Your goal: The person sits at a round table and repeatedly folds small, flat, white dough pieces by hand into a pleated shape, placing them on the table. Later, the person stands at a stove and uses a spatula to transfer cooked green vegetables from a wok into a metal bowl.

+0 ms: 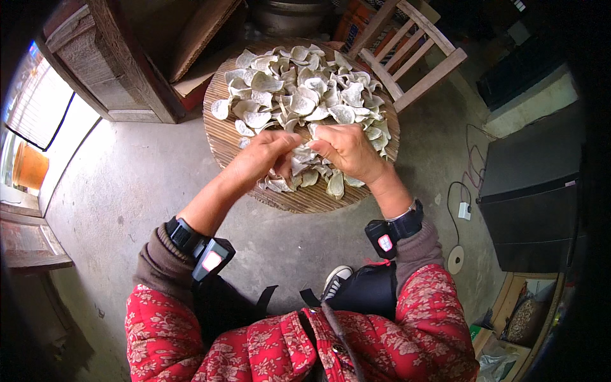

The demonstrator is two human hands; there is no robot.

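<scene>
Pale, curled dried slices (305, 100), seemingly of a root vegetable, are heaped on a round ribbed mat or tray (291, 204) in front of me. Over its near half, my left hand (272, 150) and my right hand (346, 148) meet almost fingertip to fingertip. Both have thumb and fingers curled together. The left one is slightly blurred. Whether a slice is pinched between the fingers is hidden. More slices lie under and just below the hands, among them a greenish-white one (335, 185) near the mat's front edge.
A wooden chair (405, 52) stands at the far right of the mat. To the left is a wooden door panel (110, 62). A dark cabinet-like appliance (530, 200), cables and a white plug block (464, 210) are on the right. My sneaker (336, 281) rests on the concrete floor (267, 248).
</scene>
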